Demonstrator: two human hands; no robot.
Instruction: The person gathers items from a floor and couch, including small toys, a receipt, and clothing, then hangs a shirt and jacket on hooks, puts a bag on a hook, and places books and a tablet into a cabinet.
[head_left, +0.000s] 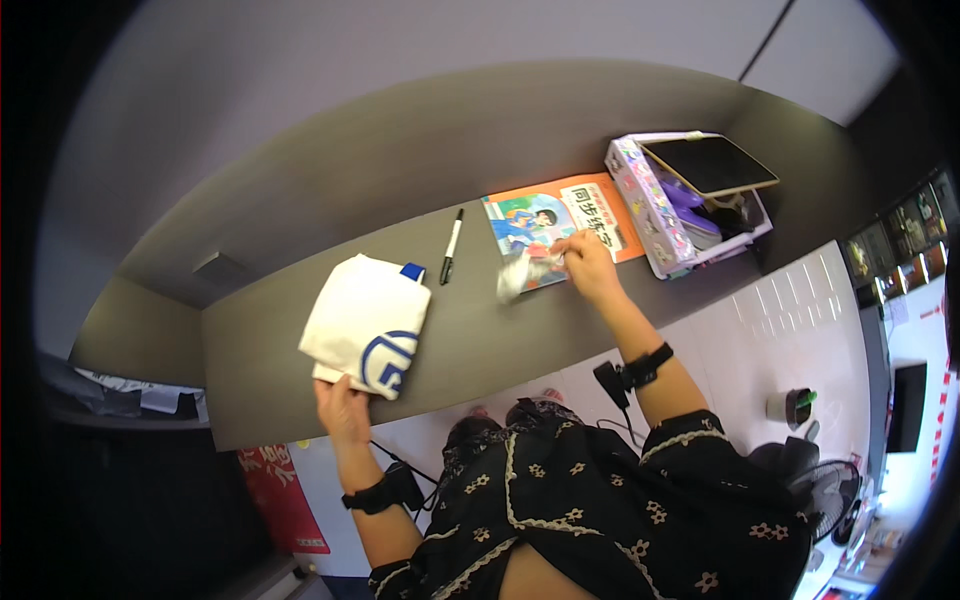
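A folded white cloth bag (350, 312) with a blue emblem and a blue tab lies on the left half of the grey desk. My left hand (343, 408) is closed on the bag's near edge, fingers partly hidden by the cloth. Over an orange exercise book (535, 214) with a cartoon cover, my right hand (590, 265) pinches a crumpled whitish piece (520, 275), perhaps tissue, smeared by motion. Between bag and book rests a black-and-white marker pen (453, 247).
At the desk's right end stands an open patterned box (652, 210) with purple items inside. A dark-screened tablet (712, 165) lies across its top. Raised panels bound the desk at the back and sides. Below right, a potted plant (795, 406) and a fan (830, 495) stand.
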